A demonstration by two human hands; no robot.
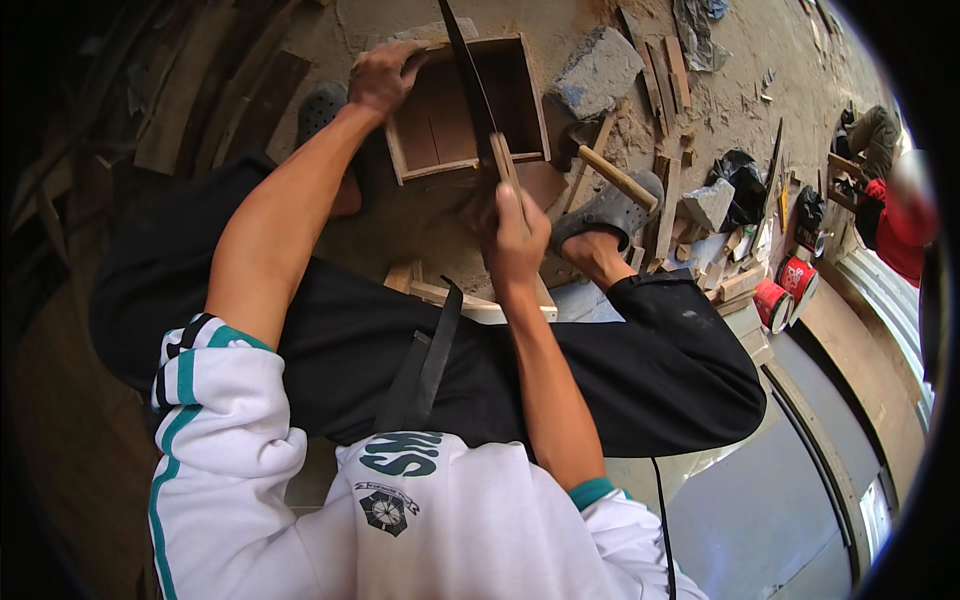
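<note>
A wooden box [432, 110], its open side facing up, lies on the ground beyond my legs. My left hand [382, 78] is closed over its far-left edge, the fingertips partly hidden. My right hand [516, 240] is wrapped round the wooden handle of a handsaw [468, 70], seen nearly edge-on. Its long dark blade points away from me and passes over the box; whether the blade touches the far rim I cannot tell.
A hammer [618, 180] rests by my right clog [610, 222]. Beyond it is a concrete block [597, 73]. Wood scraps, a black plastic bag [738, 188] and red cans [797, 276] lie to the right. Planks [262, 110] lie at left. A person in red [893, 235] is at far right.
</note>
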